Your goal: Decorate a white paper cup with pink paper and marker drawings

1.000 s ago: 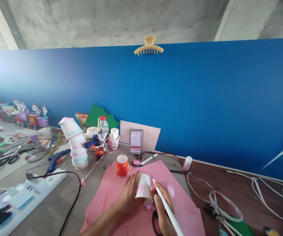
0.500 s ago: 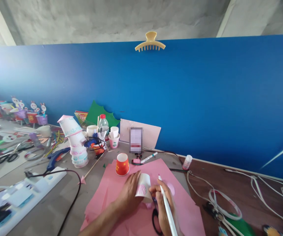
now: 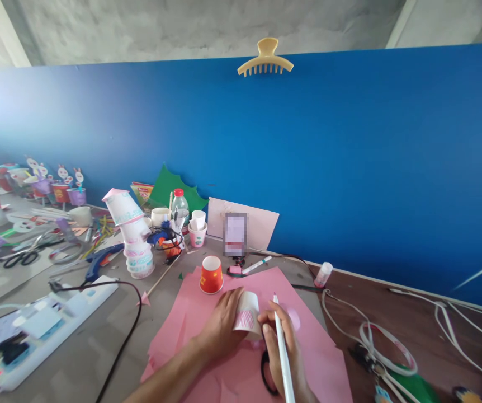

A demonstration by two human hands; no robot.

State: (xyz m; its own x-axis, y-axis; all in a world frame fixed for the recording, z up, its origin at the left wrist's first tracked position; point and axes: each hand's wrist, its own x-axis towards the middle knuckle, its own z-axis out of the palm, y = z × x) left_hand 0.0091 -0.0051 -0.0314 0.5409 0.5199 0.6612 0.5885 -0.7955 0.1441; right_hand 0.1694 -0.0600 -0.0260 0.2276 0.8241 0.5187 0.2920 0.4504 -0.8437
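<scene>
My left hand (image 3: 220, 322) is closed around a white paper cup (image 3: 248, 314), which lies tilted over the pink paper sheet (image 3: 190, 341). Pink crosshatch lines cover part of the cup's side. In my right hand (image 3: 283, 347) is a white marker (image 3: 282, 352), its pink tip pointing up and away from me. The right fingertips are close to the cup's edge; whether they touch it I cannot tell. Partly under the right hand lies a pair of scissors with a black handle (image 3: 267, 374). A red paper cup (image 3: 211, 275) stands upright just beyond my left hand.
On the left are a leaning stack of decorated paper cups (image 3: 134, 240), a blue glue gun (image 3: 98, 261) and a white power strip (image 3: 62, 336) with a black cable. A capped marker (image 3: 256, 265) lies behind the sheet. Tangled white cables (image 3: 386, 347) lie on the right.
The whole view has shifted a little, so things sit slightly higher and further right. Both hands keep nearly the same hold on the paper cup and the marker.
</scene>
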